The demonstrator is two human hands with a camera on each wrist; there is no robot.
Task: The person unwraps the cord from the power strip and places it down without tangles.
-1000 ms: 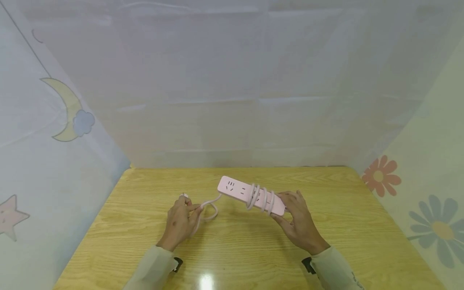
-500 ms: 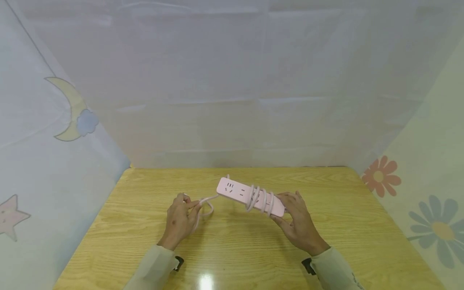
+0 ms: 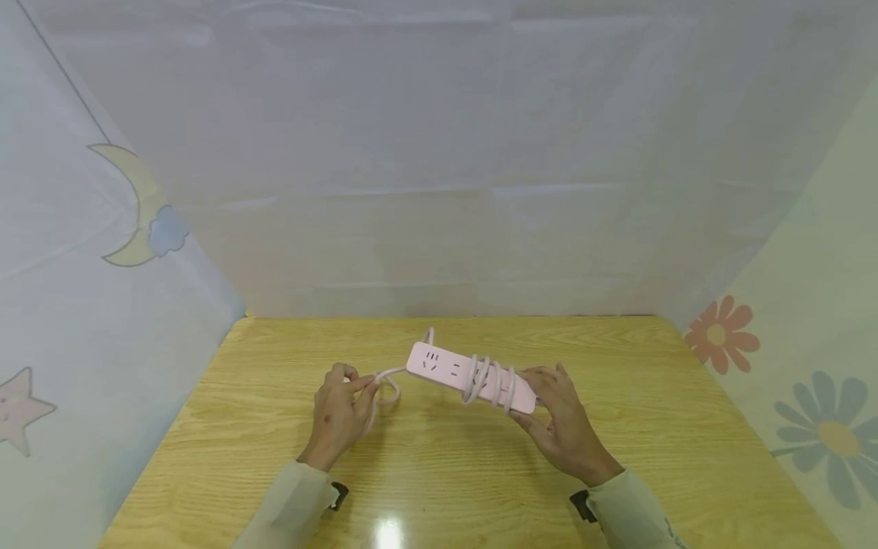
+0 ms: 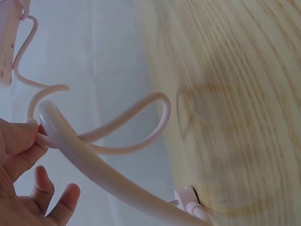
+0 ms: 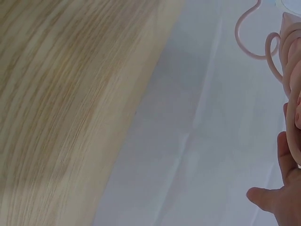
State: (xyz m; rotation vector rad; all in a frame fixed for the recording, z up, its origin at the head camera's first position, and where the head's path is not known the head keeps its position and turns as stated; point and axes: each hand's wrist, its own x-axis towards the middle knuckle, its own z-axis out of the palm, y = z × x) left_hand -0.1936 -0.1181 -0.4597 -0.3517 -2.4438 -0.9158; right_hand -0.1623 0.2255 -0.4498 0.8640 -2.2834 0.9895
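Observation:
A pink power strip (image 3: 440, 366) is held tilted above the table, its left end higher than its right. My right hand (image 3: 565, 431) grips its right end between thumb and fingers. Several turns of pink cord (image 3: 484, 379) wrap round the strip's right half. My left hand (image 3: 339, 418) pinches the loose cord between thumb and forefinger, left of the strip. In the left wrist view, a loop of cord (image 4: 162, 113) hangs beyond the fingertips, and the pink plug (image 4: 187, 197) lies at the wood surface. The right wrist view shows only part of the wrapped strip (image 5: 292, 52).
The wooden table (image 3: 425, 473) has a pale sheet (image 3: 411, 229) standing behind its far edge. Printed side sheets rise on both sides, with a moon (image 3: 133, 206) at left and flowers (image 3: 716, 333) at right.
The strip has shifted slightly left and down in the right hand. A small cord loop now shows behind its left end. The left hand stays nearly in place, still pinching the cord.

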